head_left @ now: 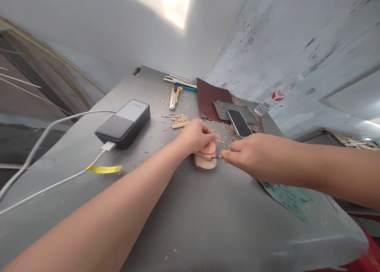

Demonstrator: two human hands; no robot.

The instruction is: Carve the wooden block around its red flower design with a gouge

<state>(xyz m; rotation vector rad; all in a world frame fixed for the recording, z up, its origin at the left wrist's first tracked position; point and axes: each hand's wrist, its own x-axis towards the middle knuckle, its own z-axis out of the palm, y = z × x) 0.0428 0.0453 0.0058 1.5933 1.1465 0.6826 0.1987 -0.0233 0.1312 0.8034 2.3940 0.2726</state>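
A small round slice of pale wood with a red line drawn on it lies on the grey metal tabletop. My left hand rests over its upper part and holds it down. My right hand pinches a thin dark carving tool, whose tip reaches the edge of the wood. Wood shavings are scattered just beyond my left hand.
Behind my hands lie a smartphone, a dark red sandpaper sheet and a yellow utility knife. A black power bank with a white cable sits left. Green sandpaper overhangs the right edge.
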